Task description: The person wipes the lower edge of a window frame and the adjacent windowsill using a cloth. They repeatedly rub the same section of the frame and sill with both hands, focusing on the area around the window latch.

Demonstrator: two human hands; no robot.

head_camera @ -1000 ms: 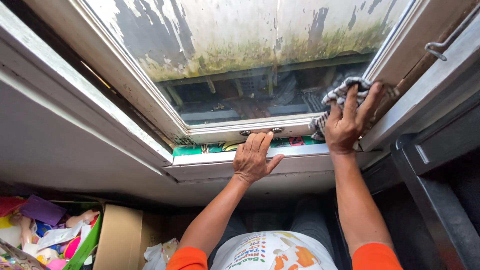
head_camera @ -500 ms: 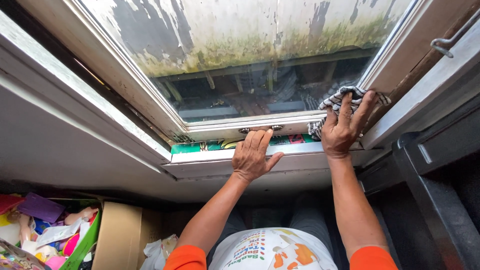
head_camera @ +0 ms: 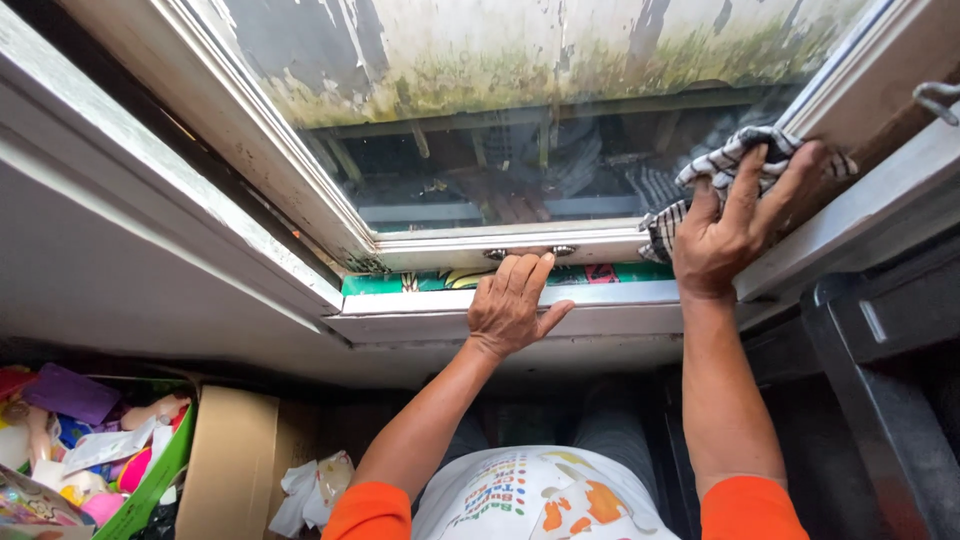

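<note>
My right hand (head_camera: 728,232) presses a black-and-white striped cloth (head_camera: 742,160) against the lower right corner of a window pane (head_camera: 520,170), fingers spread over the cloth. My left hand (head_camera: 512,305) lies flat on the white window sill (head_camera: 420,318), fingertips reaching the bottom rail of the white frame (head_camera: 470,246) beside two small metal knobs (head_camera: 525,252). The glass reflects my arms. A strip of green patterned material (head_camera: 420,281) shows between rail and sill.
Peeling, mossy wall shows through the glass. A metal hook (head_camera: 938,97) hangs at the right frame. Below left stand a cardboard box (head_camera: 235,465) and a green bin of colourful toys (head_camera: 90,450). A dark moulded object (head_camera: 880,380) fills the lower right.
My right hand has slid the cloth up and to the right along the pane's corner. My left hand stays planted on the sill. The view has shifted slightly.
</note>
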